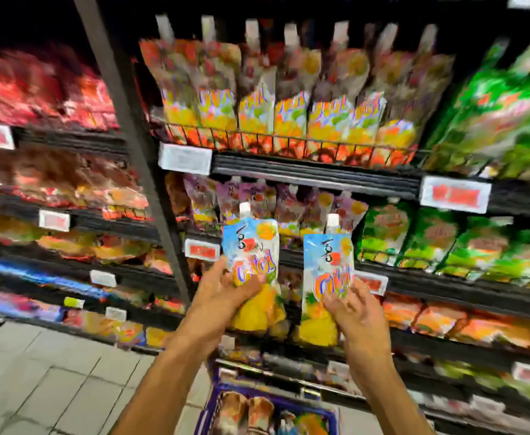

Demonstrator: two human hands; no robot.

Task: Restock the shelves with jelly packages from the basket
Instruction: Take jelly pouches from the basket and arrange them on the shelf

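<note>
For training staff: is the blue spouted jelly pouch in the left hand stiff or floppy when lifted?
The blue-and-yellow plastic jelly pouch with white cap stands upright above the left hand, so probably fairly stiff. Its smooth film may be slippery.

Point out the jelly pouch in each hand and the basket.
left-hand jelly pouch [252, 243]: head view, upper front.
right-hand jelly pouch [328, 255]: head view, upper front.
basket [207, 406]: head view, blue rim.

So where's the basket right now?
The basket is at the bottom centre of the head view, low down and right below the left hand and the right hand.
</note>
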